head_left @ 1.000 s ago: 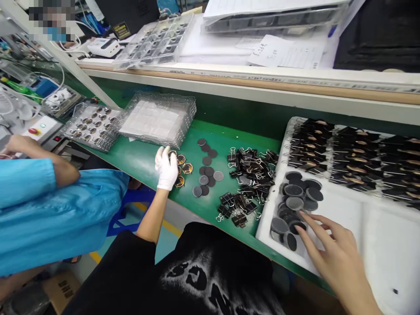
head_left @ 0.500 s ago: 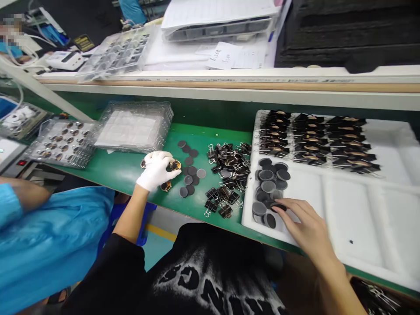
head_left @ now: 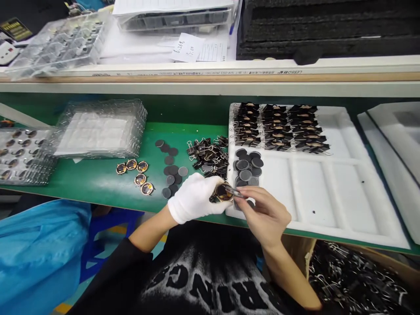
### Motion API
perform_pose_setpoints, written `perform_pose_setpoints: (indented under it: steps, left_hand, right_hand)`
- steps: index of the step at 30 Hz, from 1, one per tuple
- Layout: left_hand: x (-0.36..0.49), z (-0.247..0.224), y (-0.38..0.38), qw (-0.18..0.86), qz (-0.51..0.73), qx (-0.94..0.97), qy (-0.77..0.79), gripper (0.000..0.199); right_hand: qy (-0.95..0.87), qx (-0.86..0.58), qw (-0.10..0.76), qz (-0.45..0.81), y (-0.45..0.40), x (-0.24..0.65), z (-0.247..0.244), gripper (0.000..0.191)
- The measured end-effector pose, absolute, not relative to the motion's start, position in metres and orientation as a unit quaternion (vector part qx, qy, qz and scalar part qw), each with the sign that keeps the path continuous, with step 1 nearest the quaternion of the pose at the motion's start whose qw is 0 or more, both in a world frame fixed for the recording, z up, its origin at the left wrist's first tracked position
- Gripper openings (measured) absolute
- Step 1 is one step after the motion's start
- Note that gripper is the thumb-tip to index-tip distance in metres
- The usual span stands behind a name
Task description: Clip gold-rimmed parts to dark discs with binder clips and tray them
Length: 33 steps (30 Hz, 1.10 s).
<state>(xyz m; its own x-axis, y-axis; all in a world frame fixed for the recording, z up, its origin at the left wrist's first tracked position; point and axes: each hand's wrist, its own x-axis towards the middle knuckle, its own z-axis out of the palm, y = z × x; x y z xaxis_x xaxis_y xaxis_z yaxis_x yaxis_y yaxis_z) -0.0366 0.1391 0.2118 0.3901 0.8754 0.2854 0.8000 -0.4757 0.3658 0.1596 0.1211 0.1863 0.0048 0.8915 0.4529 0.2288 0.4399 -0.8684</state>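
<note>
My left hand (head_left: 197,197), in a white glove, grips a round gold-rimmed piece (head_left: 223,192) with a dark amber face. My bare right hand (head_left: 262,210) pinches a dark disc (head_left: 233,191) edge-on against the right side of that piece. Several similar gold-rimmed pieces (head_left: 140,179) lie on the green table to the left. Loose dark discs (head_left: 171,170) sit between them and a heap of black binder clips (head_left: 210,154). More discs (head_left: 245,164) lie in the white foam tray (head_left: 278,175), whose back compartments hold rows of clips (head_left: 277,127) shut on thin pieces.
Stacked clear plastic trays (head_left: 101,127) stand at the left. A white shelf edge (head_left: 197,89) crosses above the table. At the lower right is a box of black clips (head_left: 354,275). A person's blue clothing (head_left: 42,245) shows at lower left.
My left hand has moved right, carrying a gold-rimmed piece. My right hand has lifted a disc from the tray and brought it to that piece. The view has shifted right.
</note>
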Motion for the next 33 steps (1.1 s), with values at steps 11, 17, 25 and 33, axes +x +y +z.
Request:
perform_pose_setpoints:
  steps: [11,17,25,33]
  left_hand:
    - [-0.041,0.205,0.132,0.129,0.166,0.848,0.487,0.028]
    - [-0.052,0.202,0.133,0.145,0.172,0.887,0.403,0.057]
    - [-0.089,0.176,0.195,-0.031,0.01,0.793,0.608,0.047]
    - [-0.084,0.181,0.182,-0.034,0.139,0.784,0.603,0.05]
  right_hand:
    - [-0.736,-0.383,0.454,0.324,0.128,0.167,0.172,0.029]
    - [-0.534,-0.446,0.308,0.648,0.131,0.168,0.174,0.03]
    - [-0.434,-0.447,0.365,0.693,0.137,0.17,0.176,0.029]
    - [-0.359,-0.394,0.379,0.757,0.13,0.149,0.182,0.023]
